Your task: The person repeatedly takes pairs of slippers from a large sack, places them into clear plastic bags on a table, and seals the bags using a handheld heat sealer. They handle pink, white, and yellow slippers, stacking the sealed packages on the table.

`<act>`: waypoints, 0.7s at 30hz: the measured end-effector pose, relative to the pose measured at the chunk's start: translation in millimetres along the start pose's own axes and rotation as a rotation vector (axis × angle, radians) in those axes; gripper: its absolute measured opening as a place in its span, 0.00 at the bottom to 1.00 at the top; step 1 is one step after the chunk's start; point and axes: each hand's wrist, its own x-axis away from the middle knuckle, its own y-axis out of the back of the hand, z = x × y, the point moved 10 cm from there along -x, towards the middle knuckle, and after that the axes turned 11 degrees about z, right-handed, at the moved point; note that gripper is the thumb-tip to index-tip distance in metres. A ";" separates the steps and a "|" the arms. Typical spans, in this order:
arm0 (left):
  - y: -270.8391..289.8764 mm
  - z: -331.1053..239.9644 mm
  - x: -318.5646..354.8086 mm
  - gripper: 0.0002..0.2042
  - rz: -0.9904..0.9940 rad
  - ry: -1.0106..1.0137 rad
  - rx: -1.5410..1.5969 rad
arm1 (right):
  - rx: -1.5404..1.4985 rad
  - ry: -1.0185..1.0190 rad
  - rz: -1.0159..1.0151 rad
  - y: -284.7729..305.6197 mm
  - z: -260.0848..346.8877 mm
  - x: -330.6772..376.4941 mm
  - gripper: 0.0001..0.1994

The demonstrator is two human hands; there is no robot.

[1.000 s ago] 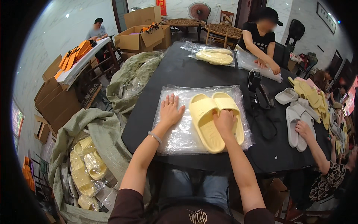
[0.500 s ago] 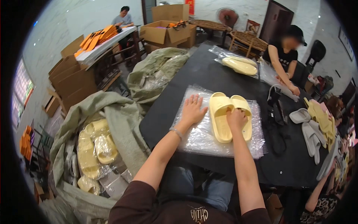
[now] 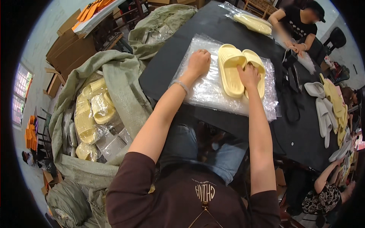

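A pair of pale yellow slippers (image 3: 232, 70) lies side by side on a clear plastic bag (image 3: 213, 93) spread on the black table (image 3: 167, 64). My right hand (image 3: 249, 75) grips the heel end of the right slipper. My left hand (image 3: 198, 62) presses flat on the plastic bag just left of the slippers, with a thin bracelet on its wrist.
A large grey-green sack (image 3: 110, 87) at my left holds several bagged yellow slippers (image 3: 89, 117). Another bagged yellow pair (image 3: 253, 22) lies at the table's far end before a person in black (image 3: 300, 26). Grey and yellow slippers (image 3: 325, 110) lie at the right. Cardboard boxes (image 3: 70, 47) stand far left.
The view has tilted down and left, showing more of the sack. My hands stay on the bag and the slippers, with the fingers of my left hand drawn closer together.
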 end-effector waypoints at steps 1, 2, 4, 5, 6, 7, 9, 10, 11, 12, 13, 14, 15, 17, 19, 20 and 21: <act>-5.7 1.3 0.5 0.05 0.029 0.012 -0.033 | -0.002 0.010 0.004 -0.7 0.6 1.7 0.32; -6.2 1.8 -0.3 0.05 0.024 0.005 -0.023 | -0.005 0.010 0.003 -0.9 0.1 0.4 0.32; -7.3 1.5 -0.5 0.06 0.014 -0.009 -0.004 | -0.011 0.008 -0.002 -1.2 -2.0 0.1 0.32; -6.7 3.1 -1.7 0.05 0.011 -0.006 0.013 | -0.008 0.005 0.005 -1.2 -1.8 -1.3 0.32; -6.2 4.0 -1.1 0.05 0.008 -0.004 0.028 | -0.006 0.003 0.011 -1.7 -1.8 -1.5 0.32; -5.5 4.9 -0.3 0.05 0.004 -0.001 0.043 | -0.004 0.001 0.017 -2.3 -1.4 -1.2 0.32; -4.0 4.2 0.8 0.05 0.005 -0.004 0.053 | -0.021 0.012 0.008 -0.6 0.5 0.1 0.32; -2.9 3.4 0.8 0.05 0.003 -0.006 0.056 | -0.030 0.020 0.002 0.4 1.4 1.0 0.32; -1.2 2.0 -1.0 0.05 0.021 0.010 0.054 | -0.042 0.003 0.008 1.0 0.6 1.6 0.32; 1.2 5.8 1.8 0.05 -0.006 0.009 0.068 | -0.022 0.030 -0.020 -1.9 3.2 1.2 0.32; -0.3 7.3 1.5 0.05 0.020 0.010 0.053 | -0.005 0.057 -0.048 -4.3 3.2 -3.2 0.31; 3.2 6.7 3.6 0.05 -0.012 -0.018 0.052 | 0.008 0.030 -0.018 -6.2 0.5 -7.7 0.31; -6.1 18.2 7.0 0.04 0.002 0.020 0.037 | 0.023 0.016 0.021 -8.7 1.9 -10.9 0.31; -6.8 5.1 0.1 0.04 0.074 0.056 0.055 | -0.030 0.126 0.061 -4.5 -7.9 -17.9 0.32; -21.2 17.2 -2.1 0.04 0.215 0.072 0.129 | -0.222 0.232 0.372 4.6 6.6 -17.2 0.27; -32.3 21.4 -8.1 0.07 0.386 0.108 0.184 | -0.107 0.332 0.462 14.5 13.4 -17.5 0.25; -27.0 23.9 -16.0 0.11 0.456 0.193 0.322 | 0.009 0.417 0.541 23.8 16.6 -12.8 0.24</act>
